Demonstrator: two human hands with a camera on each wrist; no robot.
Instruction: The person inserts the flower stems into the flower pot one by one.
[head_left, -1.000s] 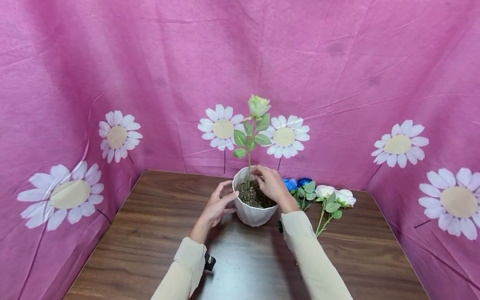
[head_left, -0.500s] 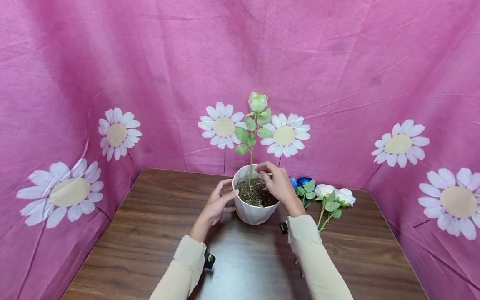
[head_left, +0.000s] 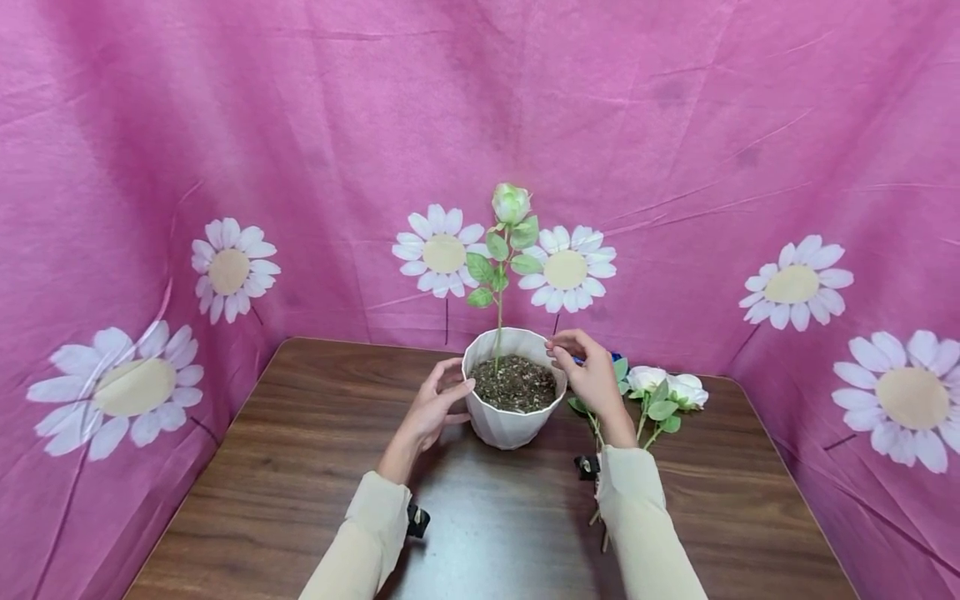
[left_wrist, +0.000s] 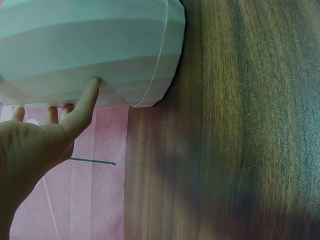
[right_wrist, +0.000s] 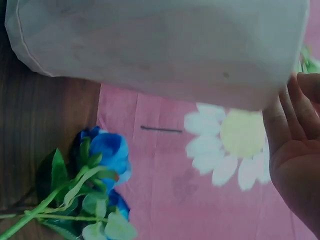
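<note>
A white faceted flower pot (head_left: 512, 430) filled with dark soil (head_left: 521, 388) stands on the wooden table. One pale green rose (head_left: 512, 204) rises upright from the soil, near the pot's back left. My left hand (head_left: 433, 408) rests its spread fingertips against the pot's left side; the left wrist view shows them touching the outer wall (left_wrist: 115, 45). My right hand (head_left: 594, 379) is at the right rim with its fingers loosely bent and nothing held. In the right wrist view its fingertips (right_wrist: 296, 80) are right at the rim.
Right of the pot lie blue roses (right_wrist: 107, 155), partly hidden behind my right hand in the head view. White roses (head_left: 667, 386) lie beyond them. A pink curtain (head_left: 375, 108) printed with daisies hangs close behind the table (head_left: 300, 467).
My right hand has moved right, from over the soil by the rose stem to the pot's right rim. The rose stays standing. My left hand has stayed against the pot.
</note>
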